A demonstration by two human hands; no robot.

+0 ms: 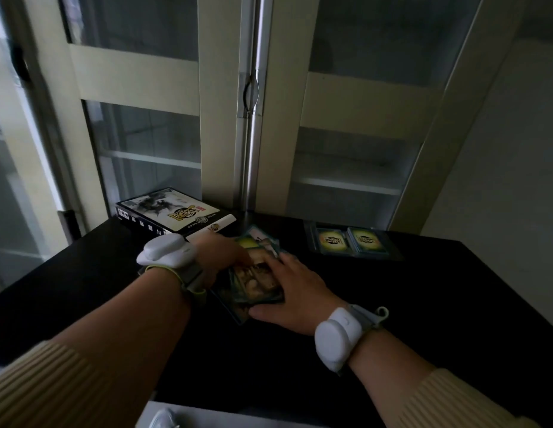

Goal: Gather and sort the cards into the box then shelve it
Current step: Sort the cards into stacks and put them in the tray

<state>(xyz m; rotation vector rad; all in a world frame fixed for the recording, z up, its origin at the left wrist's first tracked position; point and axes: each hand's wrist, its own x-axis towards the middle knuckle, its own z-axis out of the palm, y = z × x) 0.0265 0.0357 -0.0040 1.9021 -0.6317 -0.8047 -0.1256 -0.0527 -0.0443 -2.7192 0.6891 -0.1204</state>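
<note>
cards [253,281] lie in a loose face-up heap on the black table [423,304], between the two hands. bare dark tabletop spreads to the right of the right hand and in front of both wrists; the table's near edge runs below the forearms. beyond the left hand sits the box [173,213], black with an ink-wash picture, close to the cabinet doors [253,118] at the table's back edge. beyond the right hand, well apart, a clear tray [351,242] holds two face-down stacks side by side. the heap's cards look greenish and brown, fanned unevenly, blurred. left hand [221,257] reaches in from the left, fingers laid over the far cards; whether they curl round any is unclear. right hand [295,290] rests flat, fingers spread on the heap's right edge, thumb along its near side. each wrist wears a white band.
</note>
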